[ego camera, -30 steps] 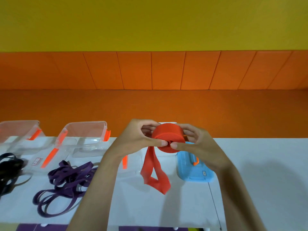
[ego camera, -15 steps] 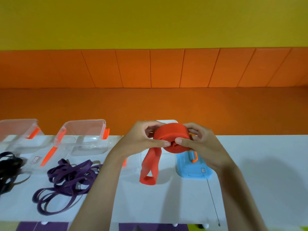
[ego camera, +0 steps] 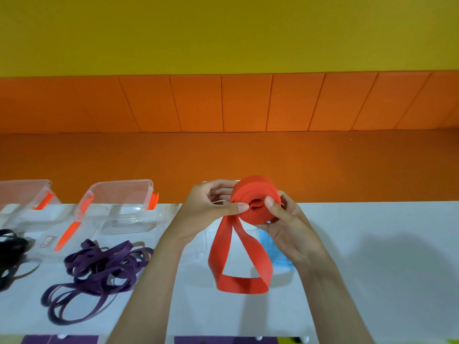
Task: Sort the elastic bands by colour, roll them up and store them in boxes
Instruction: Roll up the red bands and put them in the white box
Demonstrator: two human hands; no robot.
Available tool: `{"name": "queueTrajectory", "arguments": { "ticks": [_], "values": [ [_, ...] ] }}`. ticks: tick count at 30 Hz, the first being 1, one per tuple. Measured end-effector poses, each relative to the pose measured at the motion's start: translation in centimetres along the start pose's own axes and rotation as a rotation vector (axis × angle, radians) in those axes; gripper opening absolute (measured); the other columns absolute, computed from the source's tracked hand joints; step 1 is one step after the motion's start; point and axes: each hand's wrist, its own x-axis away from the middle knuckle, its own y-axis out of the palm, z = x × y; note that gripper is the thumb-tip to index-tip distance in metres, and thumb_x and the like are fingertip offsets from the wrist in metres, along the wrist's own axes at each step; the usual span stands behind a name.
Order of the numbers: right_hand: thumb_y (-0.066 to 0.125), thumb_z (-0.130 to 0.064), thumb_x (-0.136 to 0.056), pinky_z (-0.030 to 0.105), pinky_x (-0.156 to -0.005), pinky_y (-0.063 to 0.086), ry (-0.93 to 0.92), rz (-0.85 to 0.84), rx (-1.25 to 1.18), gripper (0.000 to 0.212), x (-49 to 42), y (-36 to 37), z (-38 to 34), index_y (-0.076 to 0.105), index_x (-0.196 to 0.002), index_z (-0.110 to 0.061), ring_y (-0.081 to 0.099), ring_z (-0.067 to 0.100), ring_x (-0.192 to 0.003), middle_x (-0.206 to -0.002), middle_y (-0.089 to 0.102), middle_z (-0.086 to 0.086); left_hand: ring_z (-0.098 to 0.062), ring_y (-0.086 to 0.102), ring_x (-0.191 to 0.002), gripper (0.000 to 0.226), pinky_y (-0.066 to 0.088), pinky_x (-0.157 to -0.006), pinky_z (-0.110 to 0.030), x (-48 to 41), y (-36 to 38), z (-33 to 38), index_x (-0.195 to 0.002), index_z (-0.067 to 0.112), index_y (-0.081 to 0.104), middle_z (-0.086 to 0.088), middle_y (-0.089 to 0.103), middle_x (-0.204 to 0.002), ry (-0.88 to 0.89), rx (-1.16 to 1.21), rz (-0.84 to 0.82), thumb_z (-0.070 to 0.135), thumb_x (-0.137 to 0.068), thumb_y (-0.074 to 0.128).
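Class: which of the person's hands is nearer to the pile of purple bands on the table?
Left. The left hand grips the red roll up and right of the purple bands; the right hand holds it farther right.

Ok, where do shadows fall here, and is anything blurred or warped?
Head view: soft shadow on the white table right of the right hand; the red band looks sharp; the seams of the wall panels fan out, likely wide-angle distortion.

Bright, even light (soft shadows), wide-angle bowing
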Motion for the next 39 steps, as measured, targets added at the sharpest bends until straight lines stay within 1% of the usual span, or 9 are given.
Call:
{"name": "queueTrajectory", "arguments": {
  "ticks": [3,6,14,18,22,25,29,35,39],
  "values": [
    [0.084,-0.02,-0.084,0.041,-0.089,0.063,-0.014,0.002,0.311,0.044,-0.4,-0.6,-0.8,0.065,-0.121,-0.004,0.072,0.032,-0.114,-0.122,0.073,0.014,-0.013,0.079,-0.099,0.043,0.06,-0.081,-0.021,-0.3,-0.6,0.2,-0.109,0.035,0.081,0.005,0.082,-0.104,0.012,-0.098,0.01,0.022,-0.072,0.099],
    [0.093,-0.022,-0.074,0.035,-0.091,0.063,-0.058,-0.036,0.591,0.057,-0.6,-1.2,-2.6,0.072,-0.127,-0.027,0.076,0.023,-0.108,-0.12,0.076,0.002,-0.01,0.077,-0.1,0.045,0.06,-0.087,-0.022,-0.9,-0.9,0.8,-0.112,0.036,0.081,0.01,0.081,-0.107,0.029,-0.2,-0.058,0.027,-0.071,0.098],
    [0.087,-0.018,-0.07,0.032,-0.075,0.063,-0.025,0.03,0.358,0.038,-1.7,-1.4,-2.5,0.077,-0.106,-0.012,0.077,0.031,-0.099,-0.111,0.077,0.013,-0.016,0.078,-0.097,0.036,0.058,-0.08,-0.02,-1.2,-0.1,-0.7,-0.108,0.031,0.079,0.001,0.082,-0.102,-0.061,-0.079,-0.016,0.026,-0.076,0.095],
    [0.091,-0.02,-0.073,0.036,-0.088,0.064,-0.031,-0.068,0.599,0.045,-2.1,-1.6,-2.9,0.077,-0.115,-0.019,0.076,0.028,-0.107,-0.115,0.079,0.005,-0.018,0.078,-0.095,0.031,0.058,-0.083,-0.021,-1.8,-1.6,-0.1,-0.102,0.026,0.081,0.001,0.082,-0.101,-0.055,-0.21,-0.071,0.032,-0.076,0.095],
    [0.099,-0.022,-0.067,0.031,-0.074,0.065,-0.043,-0.072,0.675,0.045,-2.8,-1.2,-3.9,0.081,-0.107,-0.028,0.079,0.024,-0.096,-0.109,0.08,0.002,-0.012,0.078,-0.095,0.032,0.058,-0.08,-0.017,-2.7,-1.7,0.8,-0.106,0.029,0.081,0.004,0.082,-0.101,-0.056,-0.214,-0.144,0.032,-0.077,0.095],
    [0.097,-0.017,-0.067,0.028,-0.067,0.062,-0.068,0.013,0.528,0.043,-3.5,-1.3,-3.3,0.08,-0.106,-0.016,0.079,0.029,-0.094,-0.108,0.079,0.009,-0.014,0.078,-0.1,0.04,0.062,-0.085,-0.024,-3.0,-1.6,0.6,-0.11,0.035,0.079,0.002,0.082,-0.104,-0.052,-0.126,-0.076,0.035,-0.074,0.095],
    [0.086,-0.013,-0.069,0.036,-0.078,0.065,-0.015,0.037,0.334,0.049,-4.1,-1.4,-1.5,0.071,-0.113,-0.003,0.073,0.038,-0.11,-0.115,0.074,0.016,-0.013,0.078,-0.099,0.037,0.063,-0.085,-0.025,-3.1,-2.2,-0.2,-0.108,0.036,0.078,0.005,0.082,-0.103,-0.013,-0.158,-0.005,0.031,-0.076,0.095],
    [0.096,-0.028,-0.072,0.032,-0.084,0.063,-0.029,-0.105,0.58,0.051,-4.5,-1.6,-4.1,0.078,-0.119,-0.033,0.076,0.022,-0.108,-0.122,0.077,-0.001,-0.018,0.079,-0.091,0.035,0.061,-0.08,-0.022,-3.7,-2.1,-0.1,-0.106,0.026,0.081,0.0,0.083,-0.098,0.022,-0.199,-0.104,0.023,-0.075,0.097],
    [0.097,-0.033,-0.071,0.031,-0.078,0.064,-0.096,-0.036,0.618,0.044,-4.8,-1.5,-4.5,0.082,-0.111,-0.03,0.077,0.023,-0.106,-0.114,0.08,0.002,-0.025,0.079,-0.095,0.045,0.064,-0.082,-0.032,-3.9,-1.0,-0.6,-0.113,0.033,0.076,-0.003,0.083,-0.101,-0.031,-0.09,-0.097,0.031,-0.074,0.096]
  ]
}}
